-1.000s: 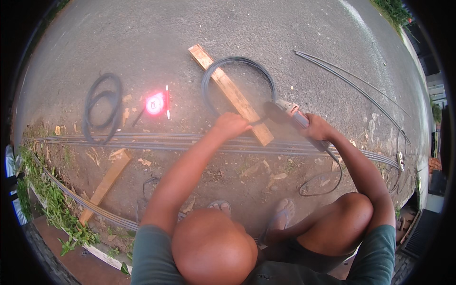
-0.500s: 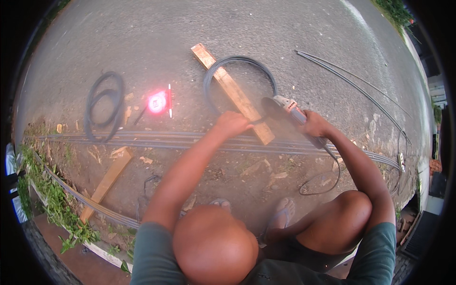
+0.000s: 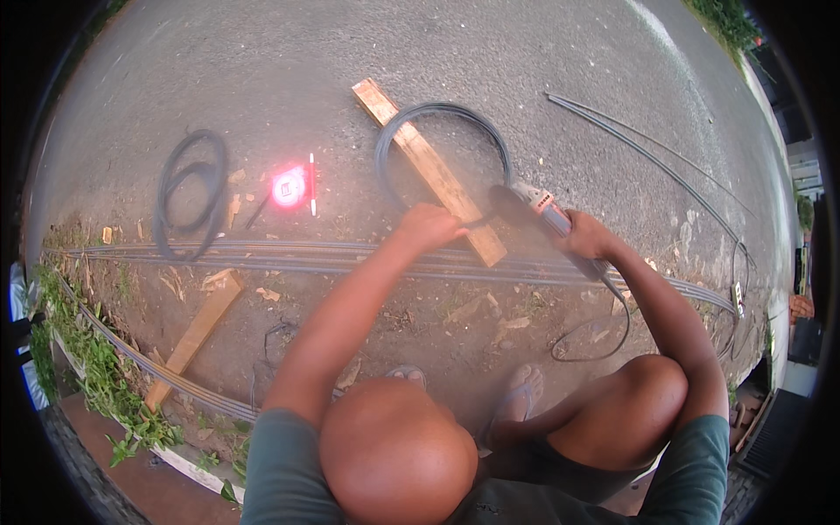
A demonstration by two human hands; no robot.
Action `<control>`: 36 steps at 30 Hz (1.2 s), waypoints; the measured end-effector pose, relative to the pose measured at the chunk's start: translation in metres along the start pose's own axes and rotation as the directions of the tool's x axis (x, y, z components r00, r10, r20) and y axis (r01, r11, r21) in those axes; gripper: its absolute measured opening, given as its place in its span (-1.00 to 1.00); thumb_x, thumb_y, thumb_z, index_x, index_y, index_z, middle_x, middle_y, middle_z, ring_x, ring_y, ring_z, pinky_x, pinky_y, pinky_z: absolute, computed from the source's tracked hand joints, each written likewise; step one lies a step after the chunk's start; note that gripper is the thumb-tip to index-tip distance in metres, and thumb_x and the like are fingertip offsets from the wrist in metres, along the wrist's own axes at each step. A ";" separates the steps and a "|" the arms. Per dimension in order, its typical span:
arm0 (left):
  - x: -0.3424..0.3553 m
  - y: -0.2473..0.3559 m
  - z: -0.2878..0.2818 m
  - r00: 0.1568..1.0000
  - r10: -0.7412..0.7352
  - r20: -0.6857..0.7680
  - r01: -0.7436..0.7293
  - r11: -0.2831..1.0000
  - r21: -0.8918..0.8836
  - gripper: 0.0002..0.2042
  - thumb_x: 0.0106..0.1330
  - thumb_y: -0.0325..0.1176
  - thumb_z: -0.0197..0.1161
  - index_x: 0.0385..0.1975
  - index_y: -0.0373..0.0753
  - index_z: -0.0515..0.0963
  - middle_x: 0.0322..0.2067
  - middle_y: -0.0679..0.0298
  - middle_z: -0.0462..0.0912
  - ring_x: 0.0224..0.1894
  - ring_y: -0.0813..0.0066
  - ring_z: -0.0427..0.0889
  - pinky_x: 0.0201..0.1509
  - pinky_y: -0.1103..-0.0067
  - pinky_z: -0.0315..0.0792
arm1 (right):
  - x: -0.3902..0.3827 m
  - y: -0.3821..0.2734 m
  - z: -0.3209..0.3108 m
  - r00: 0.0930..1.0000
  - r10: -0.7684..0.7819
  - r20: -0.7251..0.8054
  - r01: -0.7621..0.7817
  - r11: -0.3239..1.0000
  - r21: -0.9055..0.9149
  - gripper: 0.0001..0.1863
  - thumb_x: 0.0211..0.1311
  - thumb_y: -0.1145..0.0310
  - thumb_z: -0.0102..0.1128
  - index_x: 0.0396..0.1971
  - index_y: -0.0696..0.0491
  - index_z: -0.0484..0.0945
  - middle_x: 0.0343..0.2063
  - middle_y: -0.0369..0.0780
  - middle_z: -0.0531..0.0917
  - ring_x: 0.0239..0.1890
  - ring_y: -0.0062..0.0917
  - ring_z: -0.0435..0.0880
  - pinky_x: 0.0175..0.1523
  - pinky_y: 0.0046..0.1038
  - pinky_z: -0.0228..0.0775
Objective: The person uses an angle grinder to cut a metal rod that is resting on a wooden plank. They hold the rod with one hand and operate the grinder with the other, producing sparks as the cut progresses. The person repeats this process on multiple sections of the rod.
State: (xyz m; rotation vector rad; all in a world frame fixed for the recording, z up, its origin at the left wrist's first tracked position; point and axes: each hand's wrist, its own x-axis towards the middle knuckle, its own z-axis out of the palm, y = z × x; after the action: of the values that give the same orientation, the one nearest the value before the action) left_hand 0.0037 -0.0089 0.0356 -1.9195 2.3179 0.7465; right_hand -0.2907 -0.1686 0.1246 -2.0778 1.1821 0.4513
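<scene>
My right hand is wrapped round the body of an angle grinder; a cord trails from its rear. The grinder's disc is beside the end of a coil of dark wire, and whether they touch is hard to tell through the haze. My left hand is closed on the wire of this coil, close to a wooden plank. The plank lies slantwise on the ground, and the coil rests across it.
A second loose coil lies to the left, beside a glowing red object. Long bars run across the ground in front of my feet. Another wooden piece lies lower left. Bent rods are at right, and the grinder's cord loops near my knee.
The grinder and my right hand have shifted very slightly to the right and downward. My left hand stays in place on the wire.
</scene>
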 end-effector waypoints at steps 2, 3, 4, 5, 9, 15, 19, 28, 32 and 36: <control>0.000 0.000 0.000 1.000 -0.003 0.005 0.003 1.000 -0.007 -0.46 0.55 0.14 -0.04 -0.33 -0.16 0.72 -0.39 0.15 0.77 -0.26 0.08 0.76 -0.19 0.22 0.59 | -0.002 -0.001 -0.002 1.000 0.003 -0.003 -0.003 1.000 -0.015 -0.25 -0.15 0.06 0.43 0.03 0.28 0.57 -0.16 0.11 0.72 -0.10 -0.10 0.72 0.08 -0.24 0.52; 0.000 0.000 0.001 1.000 0.000 -0.001 0.000 1.000 -0.011 -0.46 0.55 0.14 -0.04 -0.34 -0.16 0.72 -0.38 0.14 0.77 -0.27 0.08 0.76 -0.19 0.22 0.59 | -0.003 -0.001 -0.002 1.000 0.004 -0.004 -0.004 1.000 -0.023 -0.25 -0.15 0.07 0.43 0.03 0.28 0.57 -0.16 0.11 0.72 -0.10 -0.11 0.72 0.08 -0.24 0.52; 0.000 -0.001 0.001 1.000 0.003 -0.007 -0.003 1.000 -0.014 -0.46 0.55 0.14 -0.04 -0.34 -0.17 0.72 -0.38 0.14 0.77 -0.27 0.08 0.76 -0.19 0.22 0.58 | -0.004 -0.002 -0.002 1.000 0.004 -0.001 -0.004 1.000 -0.012 -0.25 -0.15 0.07 0.43 0.03 0.28 0.57 -0.17 0.11 0.72 -0.10 -0.11 0.72 0.08 -0.24 0.52; 0.000 -0.001 0.002 1.000 0.005 -0.013 -0.006 1.000 -0.017 -0.46 0.55 0.14 -0.04 -0.34 -0.17 0.72 -0.38 0.14 0.77 -0.27 0.07 0.76 -0.19 0.21 0.58 | -0.005 -0.002 -0.002 1.000 0.004 0.002 -0.004 1.000 -0.001 -0.26 -0.15 0.07 0.43 0.03 0.28 0.57 -0.17 0.10 0.72 -0.10 -0.11 0.72 0.08 -0.24 0.52; -0.001 0.000 0.000 1.000 0.002 -0.008 -0.002 1.000 -0.009 -0.46 0.55 0.14 -0.04 -0.35 -0.16 0.71 -0.39 0.14 0.76 -0.28 0.09 0.76 -0.19 0.21 0.58 | -0.012 -0.008 -0.005 0.999 0.042 0.030 -0.041 0.999 -0.021 -0.27 -0.13 0.08 0.43 0.03 0.28 0.57 -0.17 0.09 0.72 -0.10 -0.13 0.72 0.08 -0.25 0.52; 0.002 -0.003 0.004 1.000 0.010 -0.027 -0.010 1.000 0.004 -0.46 0.54 0.15 -0.03 -0.37 -0.15 0.71 -0.42 0.14 0.76 -0.30 0.10 0.76 -0.23 0.22 0.58 | -0.012 0.000 -0.002 0.999 0.040 0.029 -0.040 0.999 0.018 -0.27 -0.12 0.07 0.42 0.04 0.25 0.58 -0.16 0.07 0.72 -0.09 -0.14 0.72 0.08 -0.25 0.52; 0.004 -0.003 0.007 1.000 0.006 -0.016 -0.006 1.000 0.024 -0.46 0.54 0.16 -0.03 -0.38 -0.15 0.71 -0.43 0.14 0.76 -0.32 0.07 0.75 -0.23 0.20 0.57 | -0.007 0.003 0.000 0.998 0.035 0.046 -0.037 0.998 0.054 -0.27 -0.12 0.05 0.42 0.04 0.25 0.57 -0.16 0.08 0.72 -0.08 -0.13 0.72 0.08 -0.24 0.52; 0.005 0.001 0.005 0.999 0.009 -0.037 -0.009 1.000 0.002 -0.46 0.53 0.16 -0.02 -0.39 -0.15 0.71 -0.42 0.12 0.76 -0.30 0.05 0.75 -0.23 0.20 0.56 | 0.008 0.020 0.007 0.999 -0.024 0.026 0.025 1.000 -0.014 -0.24 -0.15 0.02 0.47 0.01 0.28 0.58 -0.16 0.09 0.72 -0.08 -0.16 0.73 0.08 -0.26 0.52; 0.002 -0.002 0.008 1.000 -0.001 -0.031 0.001 1.000 0.003 -0.46 0.53 0.17 -0.02 -0.38 -0.16 0.71 -0.41 0.13 0.76 -0.27 0.06 0.75 -0.21 0.21 0.56 | 0.012 0.009 0.005 0.998 -0.019 0.063 0.020 1.000 -0.007 -0.25 -0.17 0.05 0.50 0.00 0.27 0.58 -0.17 0.08 0.72 -0.09 -0.17 0.73 0.06 -0.27 0.52; 0.000 -0.002 0.006 1.000 -0.004 -0.025 0.004 1.000 0.003 -0.45 0.53 0.17 -0.03 -0.38 -0.16 0.71 -0.41 0.13 0.76 -0.26 0.07 0.75 -0.19 0.21 0.56 | 0.009 0.000 0.001 0.997 0.006 0.081 -0.007 1.000 0.014 -0.26 -0.17 0.07 0.50 0.00 0.27 0.58 -0.18 0.08 0.72 -0.10 -0.16 0.73 0.06 -0.26 0.52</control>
State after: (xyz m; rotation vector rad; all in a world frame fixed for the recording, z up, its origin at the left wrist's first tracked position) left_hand 0.0042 -0.0071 0.0293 -1.9425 2.3275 0.7223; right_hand -0.2862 -0.1736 0.1190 -2.0249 1.1418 0.5233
